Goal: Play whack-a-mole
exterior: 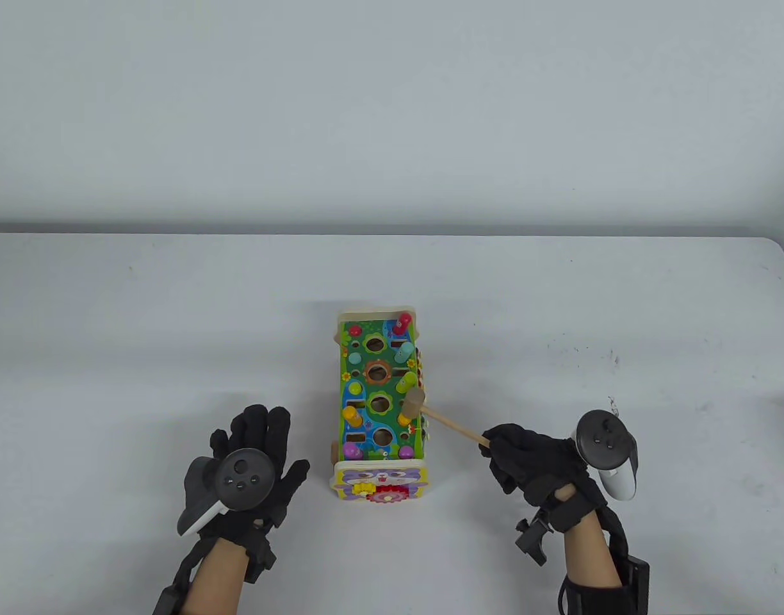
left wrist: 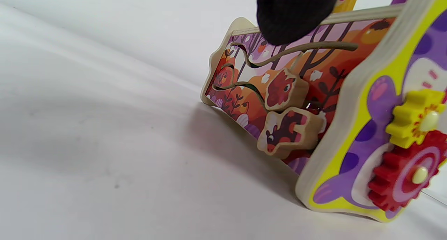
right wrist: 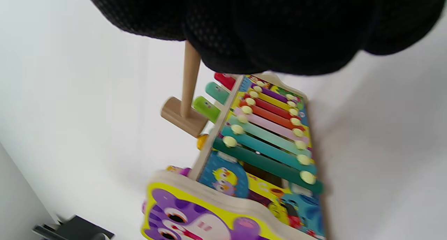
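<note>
A colourful wooden whack-a-mole toy (exterior: 379, 397) stands in the middle of the table, with coloured pegs along both sides of its green top. My right hand (exterior: 533, 458) grips the handle of a small wooden hammer (exterior: 430, 413). The hammer head (exterior: 414, 400) is over the yellow peg (exterior: 405, 418) on the toy's right side. In the right wrist view the hammer (right wrist: 184, 116) hangs beside the green peg (right wrist: 206, 108) and above the xylophone side (right wrist: 272, 128). My left hand (exterior: 251, 461) rests flat on the table left of the toy, fingers spread, holding nothing.
The toy's near end has a purple animal face with yellow and red gears (left wrist: 412, 156). Its left side (left wrist: 279, 104) carries sliding wooden animal pieces. The white table (exterior: 174, 320) ends at the back against a grey wall.
</note>
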Available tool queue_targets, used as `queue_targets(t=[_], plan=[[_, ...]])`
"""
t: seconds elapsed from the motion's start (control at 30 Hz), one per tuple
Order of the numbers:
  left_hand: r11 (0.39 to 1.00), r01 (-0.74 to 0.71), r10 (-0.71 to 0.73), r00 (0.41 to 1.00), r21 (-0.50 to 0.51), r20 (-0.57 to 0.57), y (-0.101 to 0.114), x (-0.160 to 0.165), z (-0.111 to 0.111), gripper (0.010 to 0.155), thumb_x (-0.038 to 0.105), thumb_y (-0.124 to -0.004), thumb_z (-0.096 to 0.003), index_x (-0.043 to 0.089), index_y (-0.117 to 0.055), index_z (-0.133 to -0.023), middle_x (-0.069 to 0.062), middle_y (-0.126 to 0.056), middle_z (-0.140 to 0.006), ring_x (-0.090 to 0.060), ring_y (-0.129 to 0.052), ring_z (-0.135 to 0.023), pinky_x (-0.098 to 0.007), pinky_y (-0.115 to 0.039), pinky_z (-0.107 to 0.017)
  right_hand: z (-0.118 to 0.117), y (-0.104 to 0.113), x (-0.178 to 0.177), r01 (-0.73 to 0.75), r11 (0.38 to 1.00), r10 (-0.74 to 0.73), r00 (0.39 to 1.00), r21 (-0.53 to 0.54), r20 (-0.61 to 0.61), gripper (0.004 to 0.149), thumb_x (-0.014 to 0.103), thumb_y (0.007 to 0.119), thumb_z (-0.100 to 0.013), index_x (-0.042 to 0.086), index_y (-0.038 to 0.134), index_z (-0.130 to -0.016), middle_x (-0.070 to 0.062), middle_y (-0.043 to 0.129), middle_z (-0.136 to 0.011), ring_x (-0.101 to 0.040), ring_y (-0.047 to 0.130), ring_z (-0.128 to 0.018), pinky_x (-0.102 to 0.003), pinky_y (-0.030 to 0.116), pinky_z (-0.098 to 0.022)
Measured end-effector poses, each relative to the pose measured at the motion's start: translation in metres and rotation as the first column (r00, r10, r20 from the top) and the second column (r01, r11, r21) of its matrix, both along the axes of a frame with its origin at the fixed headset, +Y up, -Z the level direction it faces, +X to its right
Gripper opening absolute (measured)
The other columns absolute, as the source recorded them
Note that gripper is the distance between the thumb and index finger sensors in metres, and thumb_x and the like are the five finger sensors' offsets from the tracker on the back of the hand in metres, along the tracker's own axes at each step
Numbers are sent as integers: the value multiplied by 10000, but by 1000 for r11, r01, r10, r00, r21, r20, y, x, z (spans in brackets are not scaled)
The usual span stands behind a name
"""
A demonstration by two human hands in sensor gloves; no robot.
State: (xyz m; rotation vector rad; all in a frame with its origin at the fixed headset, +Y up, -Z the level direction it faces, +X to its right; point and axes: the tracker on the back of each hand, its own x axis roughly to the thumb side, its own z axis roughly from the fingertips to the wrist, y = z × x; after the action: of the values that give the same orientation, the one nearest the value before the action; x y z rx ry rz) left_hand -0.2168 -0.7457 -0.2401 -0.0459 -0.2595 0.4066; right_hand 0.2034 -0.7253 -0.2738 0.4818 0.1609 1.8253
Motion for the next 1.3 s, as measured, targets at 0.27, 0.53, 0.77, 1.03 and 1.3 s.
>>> queue_targets(t=[0.27,0.53,0.77,1.03,1.3], plan=[[1000,-8,8,1000,2,-3,0,-1,0,825,427,-649,-562,62,-175,-1130,-376,-155,-1120,-678,-235,-1027,-830,-159,-610,5,14,-4,310,939,-314,949,151,-2,450,282,639,-557,-74,775,-796,-132,879,-479,-261,902,-268,-574,727,-403],[1000,-18,18,1000,1,-2,0,-1,0,825,428,-648,-563,64,-173,-1131,-366,-155,-1124,-676,-236,-1029,-830,-160,-611,4,4,-22,252,958,-267,957,135,113,453,274,634,-558,-86,760,-802,-141,872,-483,-269,896,-268,-582,720,-399],[1000,-26,26,1000,-1,0,0,-2,0,824,429,-646,-564,64,-172,-1131,-371,-155,-1123,-678,-235,-1028,-829,-161,-612,0,-1,-27,-62,990,35,980,130,198,456,276,630,-557,-95,757,-791,-128,871,-469,-252,896,-248,-576,730,-382],[999,-43,43,999,1,0,0,-3,-1,825,429,-646,-564,65,-168,-1131,-375,-154,-1121,-677,-236,-1028,-829,-162,-612,3,27,-20,333,890,-404,892,311,204,455,283,612,-565,-74,727,-823,-127,857,-511,-258,891,-290,-578,714,-419],[999,-53,53,999,-5,4,0,-3,-1,825,429,-646,-564,64,-170,-1130,-370,-155,-1122,-679,-234,-1026,-829,-168,-613,-16,13,-38,46,984,-98,949,175,300,455,266,620,-564,-96,730,-817,-150,857,-506,-277,889,-284,-590,707,-404]])
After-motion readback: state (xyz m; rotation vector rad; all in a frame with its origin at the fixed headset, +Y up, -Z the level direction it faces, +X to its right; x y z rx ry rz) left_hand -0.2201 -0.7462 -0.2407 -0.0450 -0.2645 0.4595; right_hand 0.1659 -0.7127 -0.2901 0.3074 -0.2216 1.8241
